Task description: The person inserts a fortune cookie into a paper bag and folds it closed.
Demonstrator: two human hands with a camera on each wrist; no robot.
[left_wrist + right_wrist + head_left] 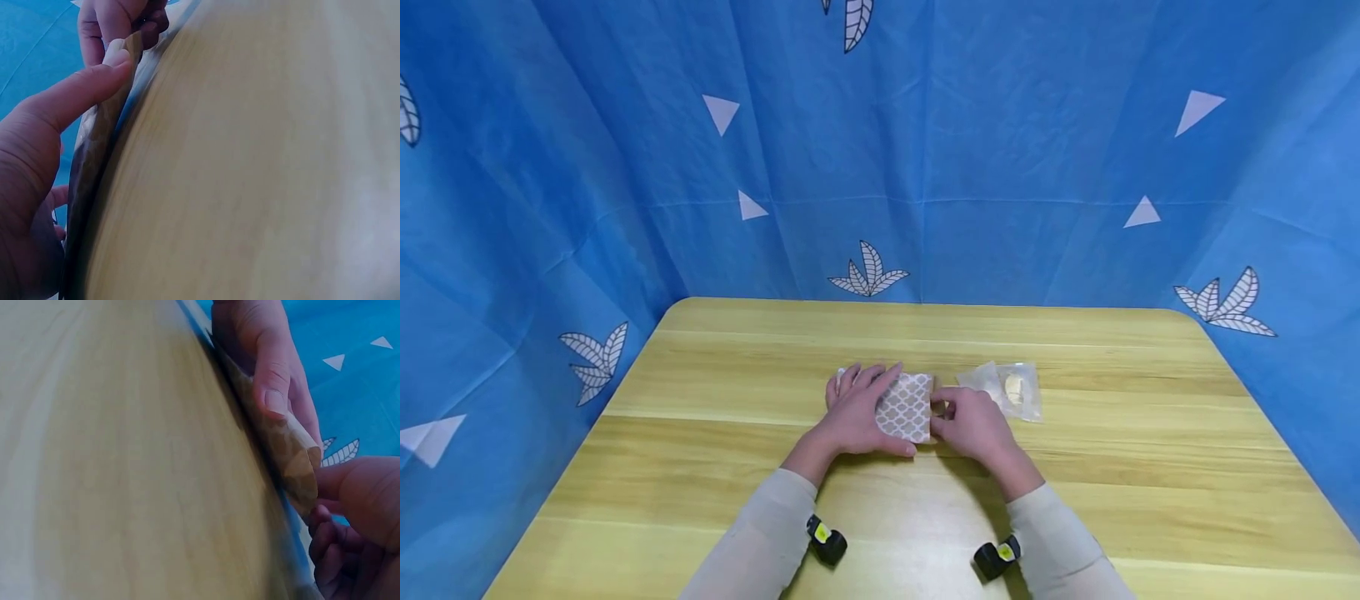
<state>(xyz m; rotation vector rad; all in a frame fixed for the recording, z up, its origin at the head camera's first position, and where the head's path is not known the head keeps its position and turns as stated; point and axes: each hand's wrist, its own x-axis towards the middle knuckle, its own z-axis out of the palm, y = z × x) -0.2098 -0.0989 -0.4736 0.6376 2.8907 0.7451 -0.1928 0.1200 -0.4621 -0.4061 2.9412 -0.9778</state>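
A brown paper packet (pixel 906 407) with a white lattice pattern lies on the wooden table in front of me. Across its left part my left hand (pixel 857 418) holds it, thumb along the near edge and fingers reaching over the far side. My right hand (pixel 972 422) pinches the packet's right end, its other fingers curled. In the right wrist view, the end of the packet (pixel 299 469) looks folded or creased beside the right fingers. The left thumb (pixel 94 87) presses on the packet in the left wrist view. What is inside the packet is hidden.
Just beyond the right hand lie small clear plastic bags (pixel 1030 392), one with a pale round piece (pixel 1013 388) in it. A blue curtain (pixel 1000 150) with leaf and triangle prints hangs behind the table (pixel 1150 467). Each wrist wears a small black camera (pixel 827 543).
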